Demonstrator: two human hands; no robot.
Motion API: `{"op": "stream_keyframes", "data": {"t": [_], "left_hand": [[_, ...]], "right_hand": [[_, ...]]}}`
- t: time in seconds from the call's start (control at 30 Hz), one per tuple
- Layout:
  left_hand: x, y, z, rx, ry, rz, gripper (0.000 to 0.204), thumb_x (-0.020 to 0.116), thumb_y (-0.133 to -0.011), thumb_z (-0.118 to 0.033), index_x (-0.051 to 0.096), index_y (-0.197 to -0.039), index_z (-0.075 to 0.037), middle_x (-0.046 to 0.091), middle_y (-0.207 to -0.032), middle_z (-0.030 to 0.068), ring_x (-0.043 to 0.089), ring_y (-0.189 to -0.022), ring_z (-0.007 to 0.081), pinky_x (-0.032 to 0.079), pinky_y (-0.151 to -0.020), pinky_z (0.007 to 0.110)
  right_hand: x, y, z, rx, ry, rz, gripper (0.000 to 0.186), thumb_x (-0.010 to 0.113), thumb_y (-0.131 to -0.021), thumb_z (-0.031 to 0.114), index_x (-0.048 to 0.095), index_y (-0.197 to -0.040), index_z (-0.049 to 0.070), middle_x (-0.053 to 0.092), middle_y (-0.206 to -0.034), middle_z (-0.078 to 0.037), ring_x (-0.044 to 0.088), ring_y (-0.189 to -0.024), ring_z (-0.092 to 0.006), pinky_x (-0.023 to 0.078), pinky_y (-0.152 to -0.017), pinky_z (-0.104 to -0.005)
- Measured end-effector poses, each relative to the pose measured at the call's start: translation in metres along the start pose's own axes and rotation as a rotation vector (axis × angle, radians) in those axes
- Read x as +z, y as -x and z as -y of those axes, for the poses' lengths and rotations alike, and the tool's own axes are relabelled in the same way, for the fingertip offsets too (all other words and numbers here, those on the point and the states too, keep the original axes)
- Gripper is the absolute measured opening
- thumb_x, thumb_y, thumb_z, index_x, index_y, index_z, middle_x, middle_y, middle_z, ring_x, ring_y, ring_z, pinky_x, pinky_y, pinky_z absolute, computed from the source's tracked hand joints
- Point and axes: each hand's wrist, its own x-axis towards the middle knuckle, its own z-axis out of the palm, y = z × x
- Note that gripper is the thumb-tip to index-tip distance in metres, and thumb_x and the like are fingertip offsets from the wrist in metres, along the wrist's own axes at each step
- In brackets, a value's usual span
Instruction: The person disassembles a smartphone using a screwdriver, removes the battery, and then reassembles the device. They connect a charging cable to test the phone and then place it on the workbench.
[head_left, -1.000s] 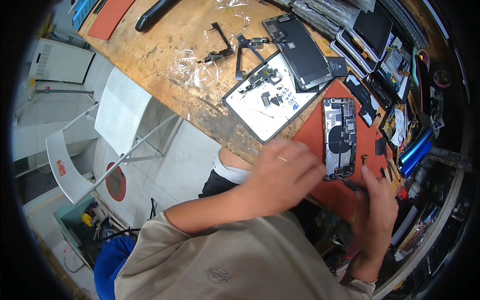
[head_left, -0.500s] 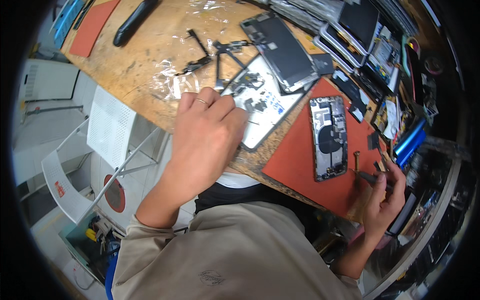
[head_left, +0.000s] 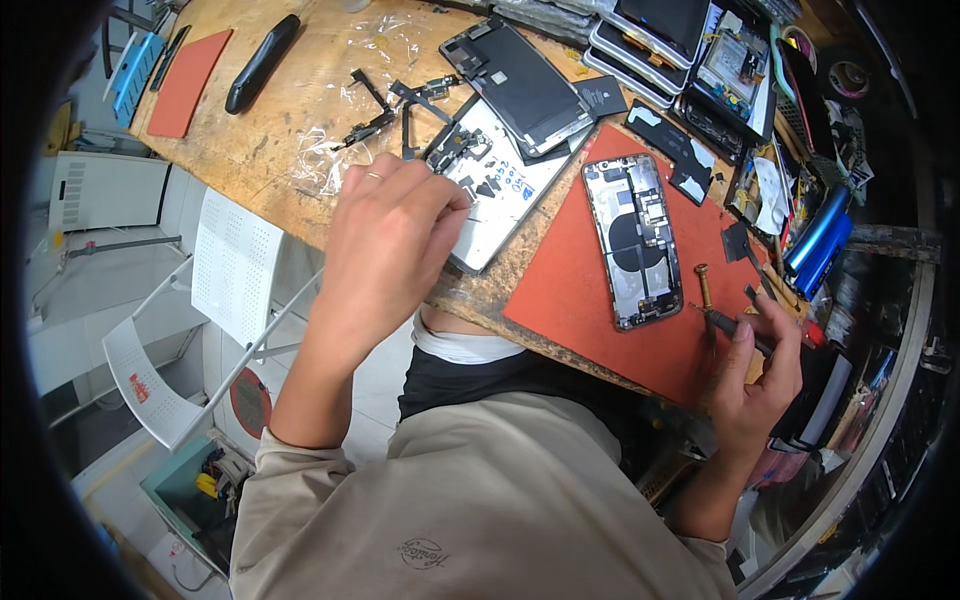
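Note:
My left hand is closed over the white board with small parts, fingertips tucked out of sight; what they hold, if anything, is hidden. My right hand grips a slim dark-handled tool at the right side of the red mat. An opened phone, its insides exposed, lies on that mat. Beside it is an upright-looking brass-coloured tool, and a dark flat piece sits near the mat's edge.
Loose black parts, a dark screen panel, a black elongated object and another red pad lie on the wooden bench. Stacked devices and clutter crowd the right. A white folding chair stands at left.
My left hand has moved from beside the phone leftward and up onto the white board. My right hand is a little higher, still with the dark tool. The whole view has shifted somewhat.

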Motion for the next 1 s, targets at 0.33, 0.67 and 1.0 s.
{"op": "stream_keyframes", "data": {"t": [0.33, 0.67, 1.0], "left_hand": [[0.020, -0.022, -0.015, 0.266, -0.112, 0.038, 0.008, 0.079, -0.088, -0.014, 0.075, -0.094, -0.010, 0.066, -0.091, 0.0056, 0.062, -0.098, 0.0283, 0.045, -0.088, 0.041], [0.007, -0.008, -0.001, 0.009, 0.420, -0.201, 0.015, 0.074, -0.087, 0.003, 0.062, -0.093, -0.003, 0.069, -0.094, 0.0090, 0.069, -0.089, 0.0215, 0.054, -0.082, 0.035], [0.070, 0.047, -0.073, 0.080, 0.810, -0.101, 0.037, 0.076, -0.089, 0.010, 0.068, -0.123, -0.003, 0.070, -0.099, 0.0092, 0.070, -0.085, 0.0206, 0.060, -0.072, 0.031]], "right_hand": [[0.003, 0.010, 0.007, -0.050, -0.033, -0.015, 0.025, 0.066, -0.101, -0.007, 0.066, -0.126, -0.008, 0.067, -0.103, -0.019, 0.072, -0.091, -0.0295, 0.060, -0.080, -0.0379], [-0.002, 0.011, 0.002, -0.067, -0.042, -0.069, 0.025, 0.069, -0.100, -0.008, 0.066, -0.124, -0.008, 0.068, -0.101, -0.020, 0.072, -0.090, -0.0319, 0.057, -0.077, -0.0374], [0.007, 0.002, 0.037, -0.034, -0.493, 0.047, 0.020, 0.076, -0.095, -0.008, 0.068, -0.114, -0.006, 0.075, -0.098, -0.015, 0.074, -0.087, -0.0235, 0.061, -0.079, -0.0344]]}}
